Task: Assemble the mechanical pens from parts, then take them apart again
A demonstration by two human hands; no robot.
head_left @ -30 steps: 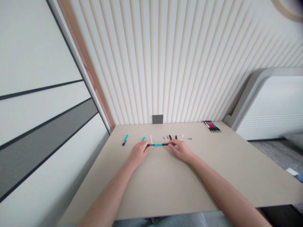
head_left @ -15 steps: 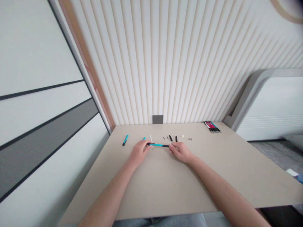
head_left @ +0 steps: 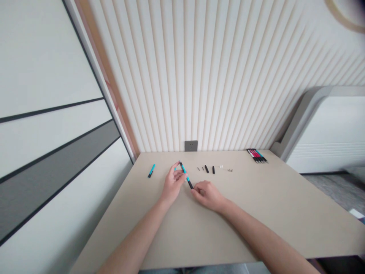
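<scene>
My left hand (head_left: 172,185) and my right hand (head_left: 207,195) both grip a teal and black pen (head_left: 186,176) above the beige table (head_left: 256,213). The pen is tilted: its upper end points away at my left fingertips and its black lower end sits at my right fingertips. Just beyond the hands lie several small pen parts (head_left: 209,169), black and white, in a row.
A second teal pen (head_left: 151,170) lies to the left on the table. A bundle of red, black and teal pens (head_left: 257,155) rests at the far right by the slatted wall. A grey wall socket (head_left: 191,145) sits at the table's back edge.
The pen went from lying level between my hands to tilted. My right hand drew back toward me and left; my left hand lifted its end upward.
</scene>
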